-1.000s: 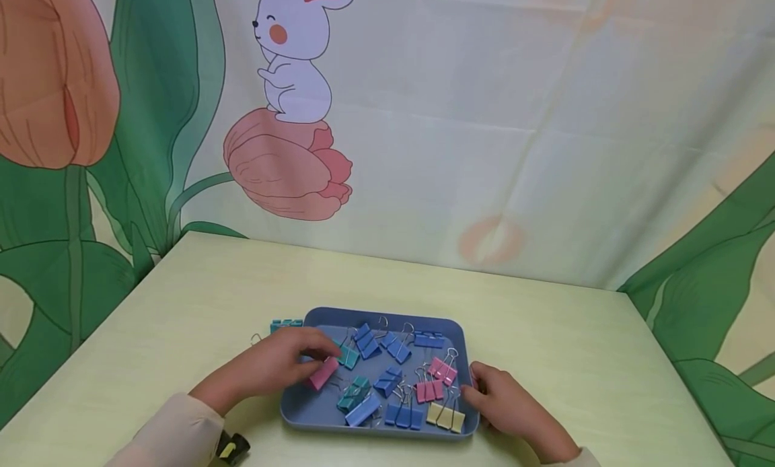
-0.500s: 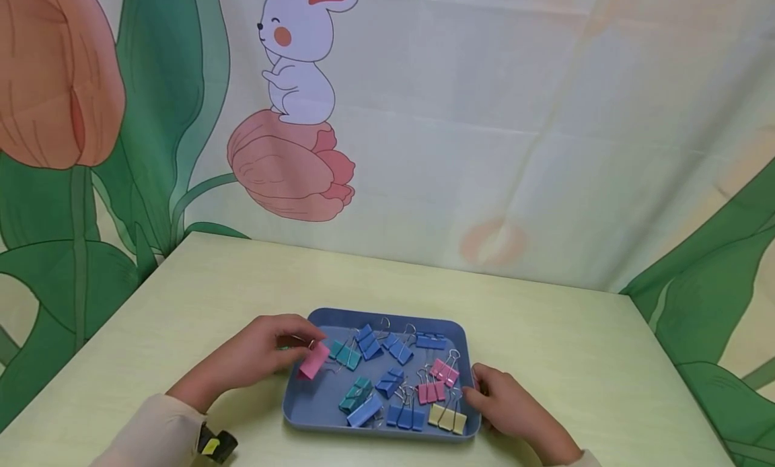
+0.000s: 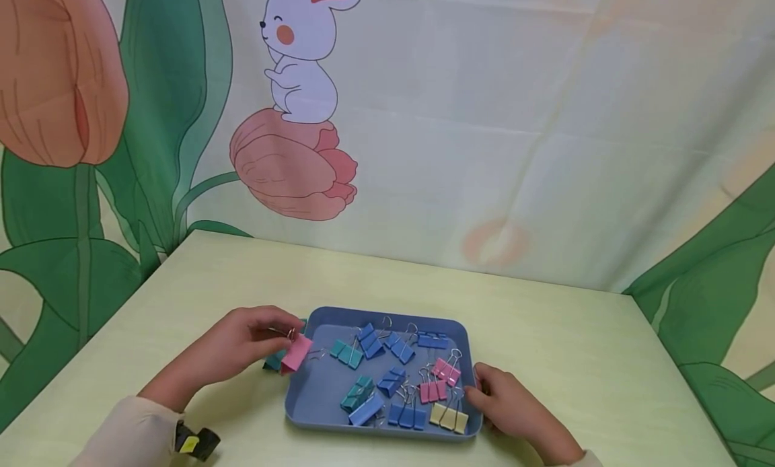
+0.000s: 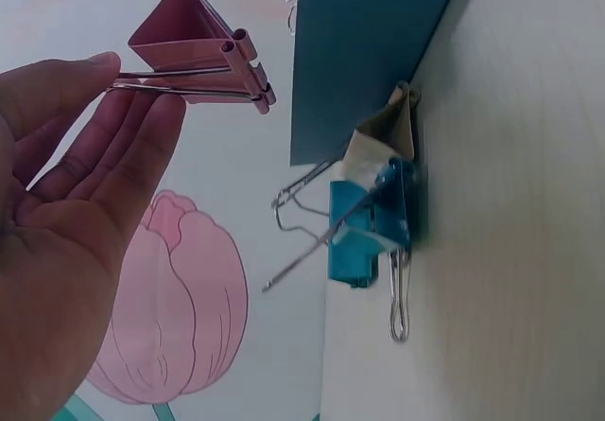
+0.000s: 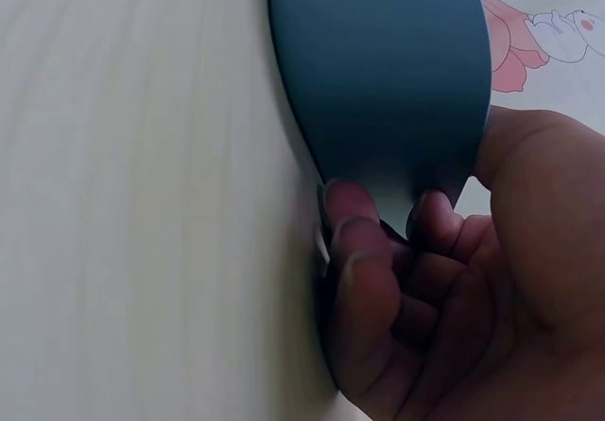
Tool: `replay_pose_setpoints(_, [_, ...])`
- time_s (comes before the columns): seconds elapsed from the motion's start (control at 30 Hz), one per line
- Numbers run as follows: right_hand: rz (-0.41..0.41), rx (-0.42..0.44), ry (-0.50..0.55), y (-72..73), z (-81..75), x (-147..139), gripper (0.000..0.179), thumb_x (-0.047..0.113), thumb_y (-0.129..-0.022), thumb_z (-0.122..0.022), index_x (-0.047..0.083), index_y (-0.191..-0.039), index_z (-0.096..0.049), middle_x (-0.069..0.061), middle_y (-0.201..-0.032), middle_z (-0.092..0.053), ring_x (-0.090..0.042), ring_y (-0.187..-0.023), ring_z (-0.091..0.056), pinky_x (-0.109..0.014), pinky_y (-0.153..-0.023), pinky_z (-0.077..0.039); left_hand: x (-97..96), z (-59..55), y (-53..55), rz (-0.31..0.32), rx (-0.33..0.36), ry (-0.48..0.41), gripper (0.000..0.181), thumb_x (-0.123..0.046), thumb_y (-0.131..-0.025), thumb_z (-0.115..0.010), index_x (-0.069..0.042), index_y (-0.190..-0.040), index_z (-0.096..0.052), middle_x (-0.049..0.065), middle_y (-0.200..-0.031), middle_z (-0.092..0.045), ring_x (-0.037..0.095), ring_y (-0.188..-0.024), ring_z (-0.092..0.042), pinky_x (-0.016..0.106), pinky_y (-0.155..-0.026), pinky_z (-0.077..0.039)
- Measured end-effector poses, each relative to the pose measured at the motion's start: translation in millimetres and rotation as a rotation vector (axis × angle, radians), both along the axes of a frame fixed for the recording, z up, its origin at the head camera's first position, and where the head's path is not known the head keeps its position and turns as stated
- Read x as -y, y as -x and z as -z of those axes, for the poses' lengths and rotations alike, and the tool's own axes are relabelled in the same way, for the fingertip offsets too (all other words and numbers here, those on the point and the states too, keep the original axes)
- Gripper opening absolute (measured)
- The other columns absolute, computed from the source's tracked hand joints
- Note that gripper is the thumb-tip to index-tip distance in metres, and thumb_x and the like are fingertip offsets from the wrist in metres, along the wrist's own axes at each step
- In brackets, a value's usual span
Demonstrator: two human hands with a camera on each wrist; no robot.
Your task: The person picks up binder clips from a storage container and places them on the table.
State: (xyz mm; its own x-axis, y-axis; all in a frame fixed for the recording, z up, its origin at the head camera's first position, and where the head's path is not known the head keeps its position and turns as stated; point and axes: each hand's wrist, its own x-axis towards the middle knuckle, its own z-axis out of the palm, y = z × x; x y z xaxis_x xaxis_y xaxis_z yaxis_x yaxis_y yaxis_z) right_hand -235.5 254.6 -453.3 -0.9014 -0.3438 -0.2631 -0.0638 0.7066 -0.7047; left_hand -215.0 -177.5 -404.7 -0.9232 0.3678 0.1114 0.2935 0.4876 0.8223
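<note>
My left hand (image 3: 247, 342) pinches a pink binder clip (image 3: 297, 352) by its wire handle, just off the left side of the blue tray (image 3: 321, 406). In the left wrist view the pink clip's wide-bodied end points away from the fingertips (image 4: 165, 109). Beyond it, a teal binder clip (image 4: 352, 255) and a cream one (image 4: 383, 142) lie close together on the table beside the tray wall (image 4: 364, 52). At the tray's right end, my right hand (image 3: 508, 403) grips the rim, its fingers curled against the outer wall (image 5: 388, 80) in the right wrist view.
Inside the tray lie several blue clips (image 3: 392, 381), teal clips (image 3: 357, 393), two pink clips (image 3: 432, 391) and a yellow clip (image 3: 449, 418). The pale table (image 3: 545, 332) meets a printed cloth backdrop (image 3: 424, 151) at the back.
My left hand has lifted the pink binder clip out of the tray and carried it left past the rim. The right hand still holds the tray's right end.
</note>
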Motion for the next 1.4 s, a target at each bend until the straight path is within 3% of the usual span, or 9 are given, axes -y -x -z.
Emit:
replay_pose_setpoints(0.33, [-0.001, -0.005, 0.004, -0.7, 0.3, 0, 0.018, 0.025, -0.094, -0.059, 0.009, -0.089, -0.053, -0.004, -0.067, -0.056, -0.016, -0.050, -0.051, -0.031, -0.044, -0.046, 20.9, 0.4, -9.1, -0.041, 0.028, -0.015, 0.026, -0.016, -0.090, -0.068, -0.014, -0.116, -0.067, 0.006, -0.114, -0.068, 0.018, -0.104, -0.066, 0.022, -0.086, -0.055])
replay_pose_setpoints(0.57, [-0.020, -0.019, 0.019, -0.9, -1.1, -2, 0.016, 0.022, -0.094, -0.058, 0.008, -0.089, -0.053, -0.003, -0.066, -0.056, -0.015, -0.049, -0.051, -0.029, -0.043, -0.046, 32.7, 7.9, -13.0, 0.002, 0.012, -0.002, 0.026, -0.015, -0.090, -0.068, -0.009, -0.115, -0.067, 0.012, -0.113, -0.068, 0.009, -0.101, -0.067, 0.021, -0.083, -0.055])
replay_pose_setpoints(0.77, [-0.018, -0.020, 0.012, -1.0, -2.6, -2, 0.015, 0.021, -0.094, -0.058, 0.008, -0.088, -0.053, -0.004, -0.066, -0.055, -0.015, -0.049, -0.051, -0.028, -0.043, -0.047, 34.0, 13.1, -15.6, 0.016, 0.006, 0.007, 0.025, -0.010, -0.089, -0.067, -0.005, -0.114, -0.068, 0.015, -0.113, -0.068, 0.014, -0.099, -0.068, 0.023, -0.081, -0.056])
replay_pose_setpoints(1.4, [-0.013, -0.022, 0.004, -2.6, -3.9, 1, 0.014, 0.020, -0.095, -0.057, 0.008, -0.087, -0.052, -0.003, -0.066, -0.055, -0.015, -0.050, -0.051, -0.029, -0.044, -0.046, 34.6, 14.4, -24.0, 0.041, -0.055, 0.177, 0.023, -0.008, -0.088, -0.068, -0.016, -0.109, -0.072, -0.006, -0.106, -0.067, 0.008, -0.092, -0.064, 0.029, -0.086, -0.055])
